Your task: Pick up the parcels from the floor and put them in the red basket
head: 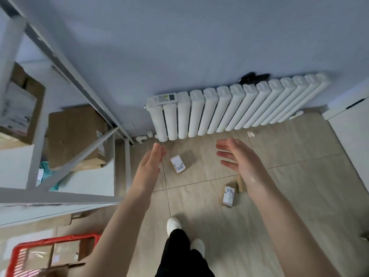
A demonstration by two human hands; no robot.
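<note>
Left hand (148, 164), right hand (237, 158), both empty, fingers straight, held above the floor (299, 156) in front of the radiator (219, 108); one parcel (177, 164) lying near the radiator, between the hands; second parcel (228, 195) farther from it; red basket (60, 239) well apart from the radiator, boxes (60, 254) inside.

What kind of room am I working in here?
Probably a parcel storeroom: grey metal shelving holding brown cardboard boxes, small labelled cardboard parcels on the tiled floor, and a white column radiator.
</note>
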